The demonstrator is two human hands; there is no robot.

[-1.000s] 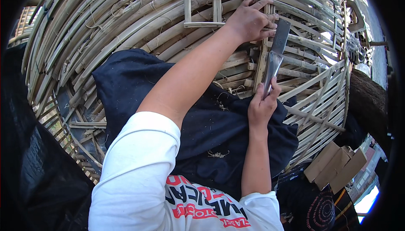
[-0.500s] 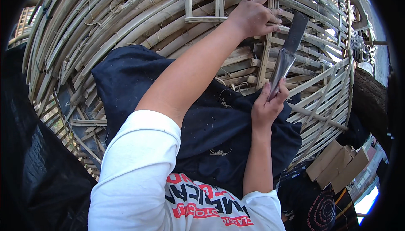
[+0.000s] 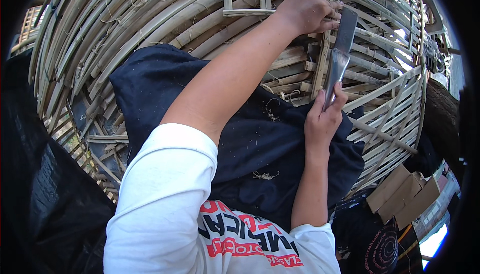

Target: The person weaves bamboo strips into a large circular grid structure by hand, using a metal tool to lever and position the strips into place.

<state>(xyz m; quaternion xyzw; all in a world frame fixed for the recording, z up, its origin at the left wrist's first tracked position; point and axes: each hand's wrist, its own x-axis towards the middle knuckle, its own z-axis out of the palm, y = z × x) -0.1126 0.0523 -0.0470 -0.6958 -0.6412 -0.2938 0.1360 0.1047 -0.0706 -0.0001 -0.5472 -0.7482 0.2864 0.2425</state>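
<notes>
My right hand [image 3: 324, 119] is closed round the handle of a broad-bladed knife [image 3: 346, 31], which points away from me with its tip just right of the other hand's fingers. My left hand [image 3: 311, 11] reaches far forward, its fingers bent over the upright strip of a ladder-like bamboo frame [image 3: 320, 69]. The blade lies close beside that strip; I cannot tell if they touch. The frame rests against split bamboo poles, and its short rungs show left of my hand. Dark cloth [image 3: 250, 144] covers my lap, with a few pale shavings [image 3: 266, 176] on it.
Long split bamboo strips [image 3: 125, 39] curve across the far left. Woven bamboo slats [image 3: 385, 129] stand at the right, near a dark log [image 3: 440, 106]. Cardboard pieces [image 3: 402, 194] lie lower right. Black sheeting [image 3: 45, 174] hangs at the left.
The knife has swung a little more upright, its blade closer to my left hand. My left hand keeps its hold on the frame. The whole view has shifted slightly.
</notes>
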